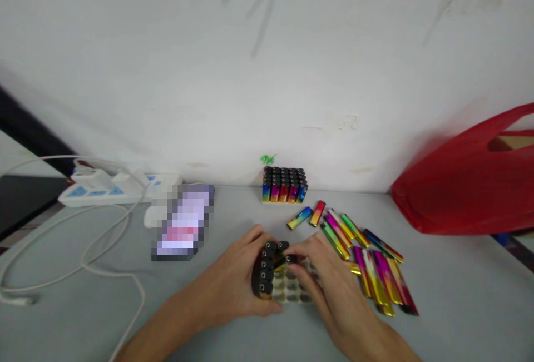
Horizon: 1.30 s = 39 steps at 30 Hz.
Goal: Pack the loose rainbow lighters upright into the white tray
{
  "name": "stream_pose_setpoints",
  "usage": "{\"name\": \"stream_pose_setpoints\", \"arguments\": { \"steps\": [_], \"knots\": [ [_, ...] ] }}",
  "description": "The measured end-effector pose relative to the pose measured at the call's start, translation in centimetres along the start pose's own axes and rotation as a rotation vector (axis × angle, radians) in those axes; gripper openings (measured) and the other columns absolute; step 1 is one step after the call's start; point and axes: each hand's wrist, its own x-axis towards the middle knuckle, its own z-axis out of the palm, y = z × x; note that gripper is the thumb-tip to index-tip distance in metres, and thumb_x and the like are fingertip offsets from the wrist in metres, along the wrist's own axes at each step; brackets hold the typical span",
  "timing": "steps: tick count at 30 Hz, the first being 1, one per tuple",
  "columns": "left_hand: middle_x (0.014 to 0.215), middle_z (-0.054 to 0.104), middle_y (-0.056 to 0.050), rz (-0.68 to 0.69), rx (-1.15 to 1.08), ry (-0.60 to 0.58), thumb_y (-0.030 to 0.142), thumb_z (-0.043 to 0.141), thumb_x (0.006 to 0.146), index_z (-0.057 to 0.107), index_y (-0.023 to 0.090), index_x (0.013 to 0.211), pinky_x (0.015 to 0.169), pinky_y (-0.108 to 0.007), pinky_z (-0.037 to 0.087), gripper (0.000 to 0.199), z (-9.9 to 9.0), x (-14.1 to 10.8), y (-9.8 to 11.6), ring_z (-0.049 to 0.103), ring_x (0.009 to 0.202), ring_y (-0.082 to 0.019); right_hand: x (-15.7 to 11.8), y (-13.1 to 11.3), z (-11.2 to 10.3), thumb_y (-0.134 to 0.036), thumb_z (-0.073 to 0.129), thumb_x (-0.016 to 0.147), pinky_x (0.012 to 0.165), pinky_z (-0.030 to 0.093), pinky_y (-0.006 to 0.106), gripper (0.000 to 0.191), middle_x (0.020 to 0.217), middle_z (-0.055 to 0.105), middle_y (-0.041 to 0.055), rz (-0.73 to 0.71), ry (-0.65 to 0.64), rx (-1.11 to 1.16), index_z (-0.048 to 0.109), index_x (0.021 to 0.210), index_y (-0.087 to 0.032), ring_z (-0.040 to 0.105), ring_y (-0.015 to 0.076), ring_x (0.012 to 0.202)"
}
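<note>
My left hand (233, 278) is wrapped round the left end of a pale tray (292, 289) with rows of round-edged slots. A column of black-topped lighters (266, 273) stands in the tray's left side, and one more stands at the far edge beside it. My right hand (329, 284) pinches a black-topped lighter (291, 259) between thumb and forefinger, over the tray's far rows. The lower part of that lighter is mostly hidden. Several slots in the middle and near rows show no lighter. Right of my right hand lie loose shiny lighters (369, 273) in mixed colours.
Against the wall stands a full block of lighters (284, 185). A blurred phone (183, 223), a white power strip (120, 187) and looping white cables (87, 251) are on the left. A red bag (463, 184) sits at the right on the grey table (463, 289).
</note>
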Motion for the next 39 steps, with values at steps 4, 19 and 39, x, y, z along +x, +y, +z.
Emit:
{"name": "stream_pose_setpoints", "arguments": {
  "steps": [4, 19, 39],
  "knots": [
    [0.123, 0.065, -0.004, 0.008, -0.002, 0.013, 0.024, 0.107, 0.064, 0.066, 0.023, 0.125, 0.111, -0.044, 0.050, 0.074, 0.1, -0.1, -0.2, 0.060, 0.123, -0.031, 0.1, 0.1, 0.0, -0.025, 0.053, 0.117, 0.084, 0.058, 0.041, 0.013, 0.105, 0.072, 0.0051, -0.059, 0.018, -0.121, 0.061, 0.127, -0.026, 0.069, 0.0265, 0.099],
    [0.121, 0.062, -0.003, -0.003, -0.018, 0.015, 0.019, 0.105, 0.064, 0.067, 0.021, 0.120, 0.106, -0.041, 0.052, 0.067, 0.0, -0.1, -0.2, 0.061, 0.119, -0.029, 0.1, 0.1, -0.5, -0.016, 0.052, 0.111, 0.096, 0.053, 0.045, 0.027, 0.115, 0.068, 0.0076, 0.063, 0.106, -0.163, 0.057, 0.135, -0.027, 0.064, 0.0296, 0.111],
    [0.120, 0.063, -0.002, 0.015, -0.015, 0.003, 0.023, 0.105, 0.067, 0.065, 0.022, 0.119, 0.108, -0.041, 0.050, 0.066, 0.0, 0.0, -0.2, 0.060, 0.121, -0.030, 0.0, 4.8, -0.7, -0.019, 0.071, 0.102, 0.083, 0.047, 0.050, 0.009, 0.102, 0.067, 0.0144, 0.252, 0.078, -0.867, 0.064, 0.108, -0.020, 0.060, 0.0381, 0.096]
  ]
}}
